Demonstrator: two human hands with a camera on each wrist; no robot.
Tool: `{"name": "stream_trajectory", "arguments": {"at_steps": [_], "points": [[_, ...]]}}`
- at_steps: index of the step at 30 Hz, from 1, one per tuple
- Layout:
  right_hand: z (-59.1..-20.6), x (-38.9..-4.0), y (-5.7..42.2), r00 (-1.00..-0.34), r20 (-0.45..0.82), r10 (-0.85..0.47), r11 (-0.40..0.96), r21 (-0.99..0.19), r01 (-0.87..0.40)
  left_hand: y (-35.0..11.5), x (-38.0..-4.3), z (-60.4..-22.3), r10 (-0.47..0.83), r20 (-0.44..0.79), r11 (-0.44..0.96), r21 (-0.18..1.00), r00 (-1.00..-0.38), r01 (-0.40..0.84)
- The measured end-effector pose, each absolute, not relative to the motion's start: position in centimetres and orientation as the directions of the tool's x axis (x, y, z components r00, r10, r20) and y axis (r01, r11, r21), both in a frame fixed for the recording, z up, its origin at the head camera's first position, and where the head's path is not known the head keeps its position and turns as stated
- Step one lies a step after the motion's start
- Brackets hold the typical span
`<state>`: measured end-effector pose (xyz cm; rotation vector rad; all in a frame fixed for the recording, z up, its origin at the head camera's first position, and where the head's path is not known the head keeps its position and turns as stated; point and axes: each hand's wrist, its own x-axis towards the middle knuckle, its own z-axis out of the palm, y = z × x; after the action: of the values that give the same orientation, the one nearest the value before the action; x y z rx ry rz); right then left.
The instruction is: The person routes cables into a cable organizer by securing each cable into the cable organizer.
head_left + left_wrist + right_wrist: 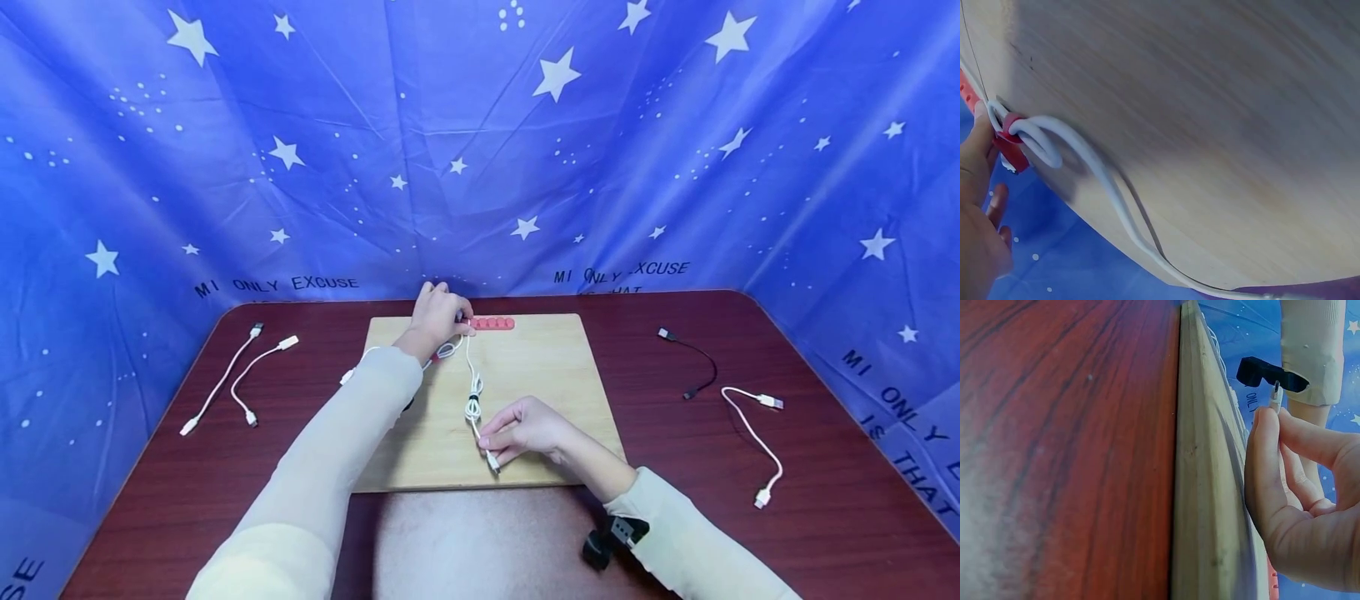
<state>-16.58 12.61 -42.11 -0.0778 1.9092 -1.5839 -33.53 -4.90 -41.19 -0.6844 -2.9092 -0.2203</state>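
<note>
A white USB cable (475,387), bundled midway with a black tie, runs down a wooden board (547,375). Near its lower end, my right hand (525,429) pinches it just behind the plug (1277,394). At the board's far edge my left hand (438,317) has thumb and fingers about the cable's upper part, beside a red cable holder (495,323); the fingertips' exact contact is partly hidden. Close under the left hand lies a second white cable (1100,169), looped and bound with a red tie (1010,128).
Two short white cables (221,379) lie on the dark red table (300,467) to the left. To the right are a short black cable (705,358) and another white cable (757,442). A blue star-patterned curtain (465,125) surrounds the table.
</note>
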Motion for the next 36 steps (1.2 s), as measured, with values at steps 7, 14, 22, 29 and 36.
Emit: {"name": "stream_trajectory", "arguments": {"at_steps": [7, 14, 22, 29, 36], "points": [[-41.8, -16.5, 12.8, -0.783, -0.432, -0.447, 0.257, -0.901, 0.35, -4.9, -33.5, -40.7, 0.45, 0.184, 0.874, 0.111, -0.874, 0.474], [-41.4, -16.5, 12.8, -0.781, -0.427, -0.456, 0.26, -0.903, 0.342, -5.0, -33.4, -40.2, 0.467, 0.194, 0.864, 0.107, -0.863, 0.491], [-41.5, -16.5, 12.7, -0.776, -0.435, -0.457, 0.273, -0.899, 0.344, -5.4, -33.2, -40.6, 0.518, 0.203, 0.835, 0.089, -0.831, 0.542], [-41.3, -16.8, 12.6, -0.776, -0.435, -0.457, 0.273, -0.899, 0.343, -5.5, -33.0, -41.0, 0.593, 0.241, 0.785, 0.042, -0.769, 0.618], [-41.4, -16.8, 12.6, -0.776, -0.442, -0.45, 0.271, -0.896, 0.353, -5.4, -33.0, -41.3, 0.625, 0.214, 0.768, 0.007, -0.751, 0.641]]}}
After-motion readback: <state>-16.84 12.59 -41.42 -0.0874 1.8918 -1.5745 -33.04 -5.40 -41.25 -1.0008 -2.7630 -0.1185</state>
